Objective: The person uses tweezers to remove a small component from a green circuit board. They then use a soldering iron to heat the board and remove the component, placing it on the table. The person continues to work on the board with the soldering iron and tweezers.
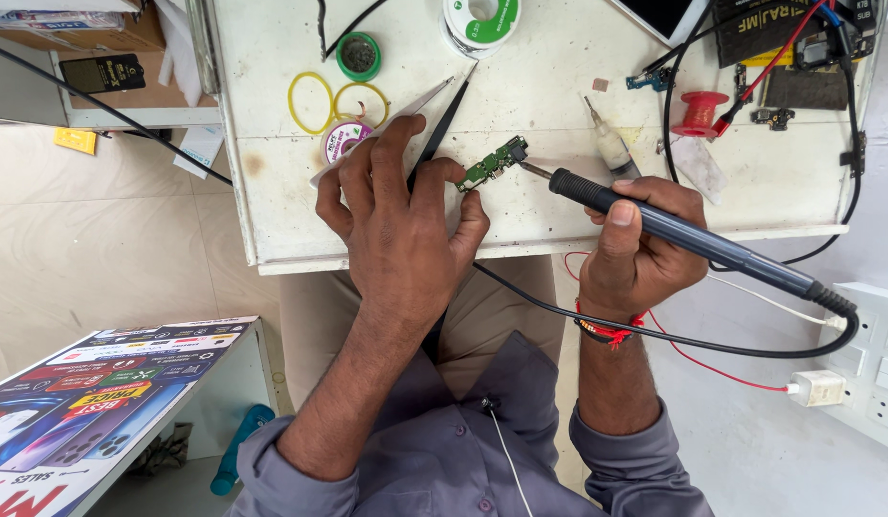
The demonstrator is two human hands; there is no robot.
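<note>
My left hand [398,222] rests on the white worktable [549,86] and pinches a small green circuit board [490,165] between thumb and fingers. Black tweezers [442,123] and a thin silver blade stick out from under the same hand. My right hand [639,251] grips a dark blue soldering iron [683,233] like a pen. Its metal tip touches the right end of the green board. The iron's black cord loops under my wrists toward the right.
On the table lie a solder spool [480,21], a green tin [358,56], two yellow rings [334,99], a red spool [699,112], a screwdriver [607,144] and small boards with wires. A wall socket strip [875,369] sits right. A printed poster board [99,402] stands lower left.
</note>
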